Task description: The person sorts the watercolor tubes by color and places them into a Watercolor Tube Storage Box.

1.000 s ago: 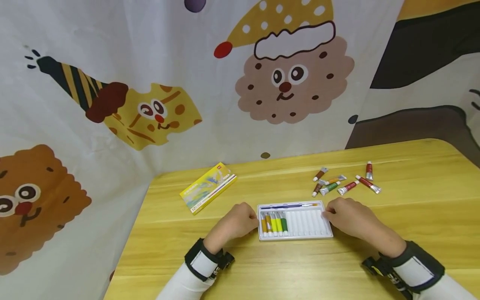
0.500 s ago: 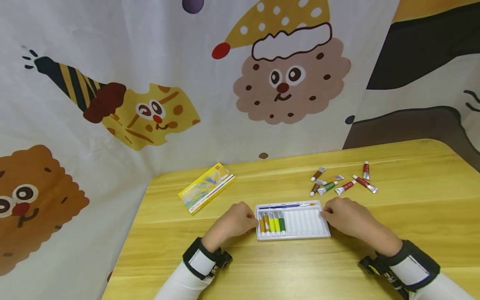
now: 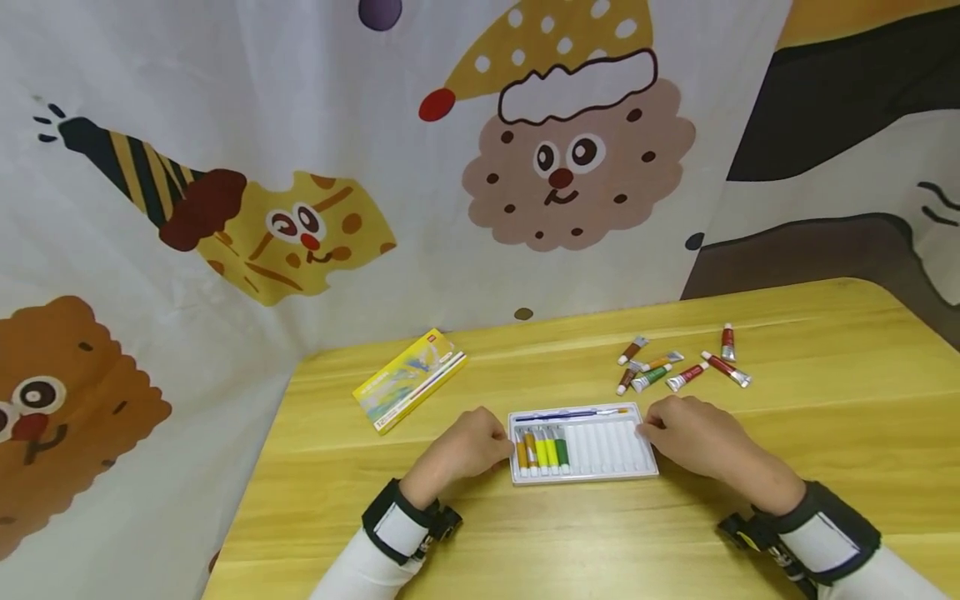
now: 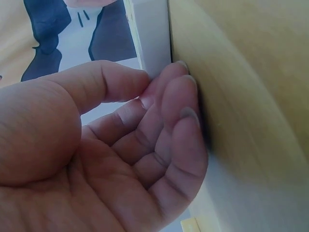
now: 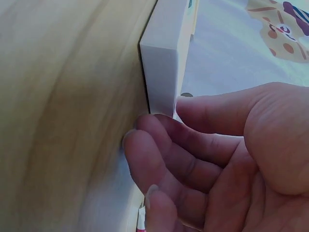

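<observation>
A white plastic paint tray lies flat on the table between the two hands. Several orange, yellow and green paint tubes fill its left slots; those on the right are bare. A blue paintbrush lies along the top groove. At the left end, the left hand pinches the tray's edge with thumb and forefinger; its other fingers curl beside the tabletop in the left wrist view. The right hand pinches the opposite end, its thumb at the rim of the tray wall in the right wrist view.
Several loose paint tubes in red, brown, green and yellow lie behind the right hand. A yellow paint box sits at the back left of the wooden table. A cartoon-printed cloth hangs behind the table.
The head view has shifted slightly, so the whole scene sits a little further left. Both hands stay at the ends of the tray, and the tubes in it look the same.
</observation>
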A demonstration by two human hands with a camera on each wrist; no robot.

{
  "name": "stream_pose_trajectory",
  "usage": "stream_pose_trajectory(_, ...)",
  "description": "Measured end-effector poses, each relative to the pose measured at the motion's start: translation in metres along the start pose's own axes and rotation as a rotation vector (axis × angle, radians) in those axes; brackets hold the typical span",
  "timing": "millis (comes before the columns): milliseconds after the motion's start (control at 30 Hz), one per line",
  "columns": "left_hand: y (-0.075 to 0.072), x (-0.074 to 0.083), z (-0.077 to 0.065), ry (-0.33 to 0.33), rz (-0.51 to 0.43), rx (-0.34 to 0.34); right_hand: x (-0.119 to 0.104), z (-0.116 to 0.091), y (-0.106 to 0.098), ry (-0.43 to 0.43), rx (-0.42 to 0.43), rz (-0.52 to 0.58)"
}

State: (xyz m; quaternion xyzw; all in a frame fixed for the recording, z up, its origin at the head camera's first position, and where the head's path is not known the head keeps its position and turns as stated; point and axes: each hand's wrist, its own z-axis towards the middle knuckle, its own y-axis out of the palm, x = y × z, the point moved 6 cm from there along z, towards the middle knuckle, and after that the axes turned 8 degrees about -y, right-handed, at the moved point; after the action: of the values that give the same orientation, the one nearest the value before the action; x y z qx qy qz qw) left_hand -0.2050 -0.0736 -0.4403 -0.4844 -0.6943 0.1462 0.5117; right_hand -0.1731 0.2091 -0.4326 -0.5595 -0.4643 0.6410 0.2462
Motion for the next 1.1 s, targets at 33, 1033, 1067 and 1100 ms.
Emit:
stream_pose_trajectory(33, -0.001, -0.001, -0.001, -0.001, 0.001, 0.002, -0.002, 0.0, -0.001, -0.006, 0.011, -0.008)
stream_pose_trajectory(1033, -0.003, 0.0, -0.002, 0.005, 0.0, 0.008, 0.022, 0.039, -0.021, -0.502, 0.181, -0.599)
stream_pose_trajectory(1067, -0.002, 0.0, -0.002, 0.005, 0.001, 0.008, 0.021, 0.039, -0.021, -0.504, 0.18, -0.614)
stream_pose_trajectory(1100, -0.002, 0.0, -0.001, 0.007, 0.002, 0.008, 0.021, 0.039, -0.022, -0.505, 0.18, -0.626)
